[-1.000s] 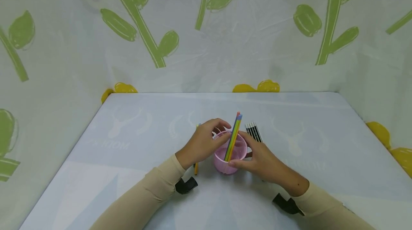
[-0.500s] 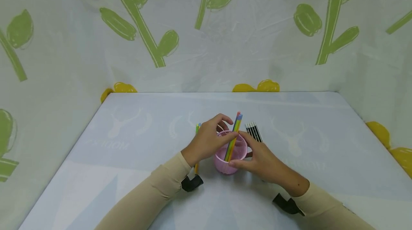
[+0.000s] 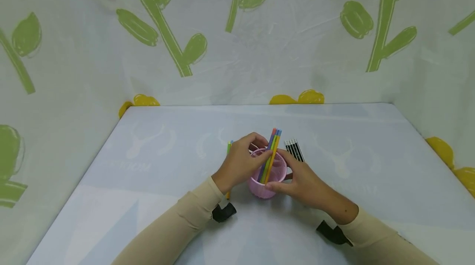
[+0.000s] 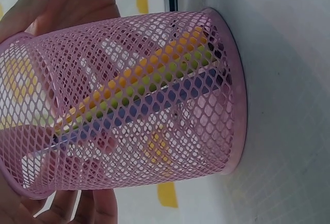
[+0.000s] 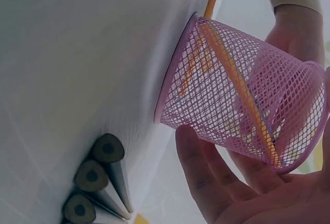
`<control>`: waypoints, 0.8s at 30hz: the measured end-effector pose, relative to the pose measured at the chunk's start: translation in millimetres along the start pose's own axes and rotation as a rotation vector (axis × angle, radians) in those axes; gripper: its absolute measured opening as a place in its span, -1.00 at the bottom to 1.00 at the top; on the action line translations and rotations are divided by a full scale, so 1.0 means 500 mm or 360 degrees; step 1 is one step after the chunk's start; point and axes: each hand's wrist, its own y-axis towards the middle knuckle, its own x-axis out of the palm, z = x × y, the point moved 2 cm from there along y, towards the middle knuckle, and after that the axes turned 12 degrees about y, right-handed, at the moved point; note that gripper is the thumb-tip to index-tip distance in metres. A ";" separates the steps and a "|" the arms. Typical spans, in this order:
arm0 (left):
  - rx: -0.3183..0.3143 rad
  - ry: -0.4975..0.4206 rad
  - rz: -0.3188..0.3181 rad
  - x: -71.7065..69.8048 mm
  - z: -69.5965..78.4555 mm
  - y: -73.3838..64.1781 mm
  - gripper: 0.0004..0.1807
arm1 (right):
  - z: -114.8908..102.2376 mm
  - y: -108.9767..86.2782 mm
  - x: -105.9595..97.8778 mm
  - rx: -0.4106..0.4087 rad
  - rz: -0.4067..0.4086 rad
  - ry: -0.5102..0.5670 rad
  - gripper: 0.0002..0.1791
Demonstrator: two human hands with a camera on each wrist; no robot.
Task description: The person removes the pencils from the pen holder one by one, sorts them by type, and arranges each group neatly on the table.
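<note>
A pink mesh pencil cup (image 3: 261, 191) stands upright on the white table. My right hand (image 3: 308, 184) grips its right side, thumb at the near rim and fingers behind. Several coloured pencils (image 3: 275, 143) lean in the cup, their ends rising above the rim. My left hand (image 3: 241, 162) reaches over the cup's left rim and pinches these pencils, the thumb lying across them. Through the mesh in the left wrist view, an orange pencil (image 4: 139, 74), a green one and a blue one slant together to the base.
Several black-striped pencils (image 3: 295, 149) lie in a row just right of the cup; their round ends (image 5: 92, 176) show in the right wrist view. Partly under the left forearm lie more coloured pencils (image 3: 228, 194). A leaf-patterned cloth wall (image 3: 289, 50) rises behind the table.
My left hand has shifted slightly right, and its thumb has come onto the coloured pencils. Those pencils have spread a little apart. The right hand stays on the cup.
</note>
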 end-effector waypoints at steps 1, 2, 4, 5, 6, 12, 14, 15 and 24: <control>0.0000 -0.0002 -0.0001 0.000 0.000 0.000 -0.76 | 0.000 0.000 -0.001 0.0000 0.0000 -0.0005 0.00; -0.0003 -0.0006 -0.0004 0.000 0.000 0.000 -0.77 | 0.000 0.000 -0.001 -0.0001 0.0000 -0.0008 0.00; -0.0019 -0.0015 -0.0014 0.000 0.000 -0.001 -0.77 | 0.000 -0.002 -0.001 0.0005 -0.0002 -0.0009 -0.01; -0.0026 -0.0022 -0.0018 0.000 0.000 -0.002 -0.77 | 0.001 -0.003 -0.001 0.0006 -0.0006 -0.0007 -0.01; -0.0029 -0.0027 -0.0020 0.000 -0.001 -0.003 -0.77 | 0.001 -0.003 -0.001 0.0008 -0.0007 -0.0004 -0.01; 0.0014 -0.0048 0.0033 -0.001 -0.002 -0.002 -0.80 | 0.002 -0.001 -0.001 -0.0006 0.0004 -0.0007 -0.01; 0.0020 -0.0051 0.0047 -0.001 -0.002 -0.001 -0.80 | 0.002 -0.002 -0.002 -0.0003 0.0012 -0.0012 -0.01; 0.0016 -0.0053 0.0051 0.000 -0.003 -0.001 -0.80 | 0.002 -0.002 -0.002 0.0000 0.0015 -0.0013 -0.01; 0.0029 -0.0090 0.0114 -0.001 -0.004 -0.006 -0.82 | 0.003 -0.002 0.000 -0.0040 0.0013 -0.0022 -0.04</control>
